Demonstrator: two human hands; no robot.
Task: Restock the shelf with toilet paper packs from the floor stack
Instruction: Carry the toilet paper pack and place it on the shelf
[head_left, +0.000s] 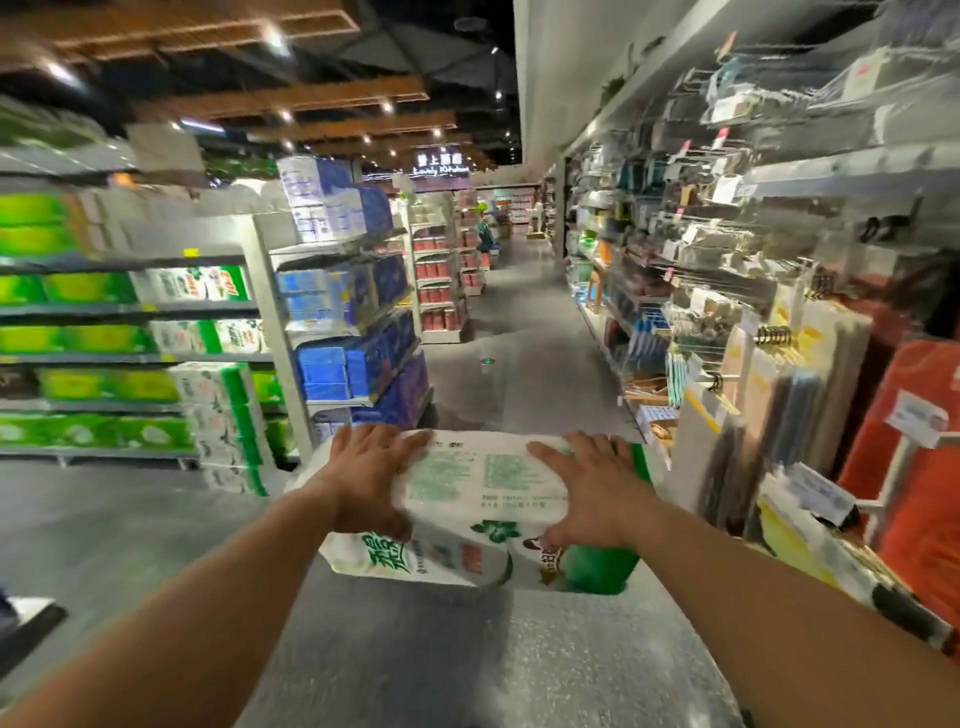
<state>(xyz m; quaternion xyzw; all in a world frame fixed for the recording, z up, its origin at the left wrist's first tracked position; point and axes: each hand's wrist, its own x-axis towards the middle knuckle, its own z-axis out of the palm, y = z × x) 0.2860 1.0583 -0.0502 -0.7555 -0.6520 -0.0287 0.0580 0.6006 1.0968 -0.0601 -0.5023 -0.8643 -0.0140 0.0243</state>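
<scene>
Pack at 6 o'clock: white wrap, pale green text blocks on top face, green flower and green lettering on front, solid green band at its right end. Floor stack at 9 o'clock: white packs, green stripes. Shelf at 9–10 o'clock: grey metal, filled with bright green and white-green packs; yellow tags seen on edges. End rack at 11 o'clock: blue and purple packs. Floor: speckled grey. Ceiling slats at 12 o'clock: brown wood on black. Orange-red panel at 3 o'clock. Colours blurred toward frame edges.
</scene>
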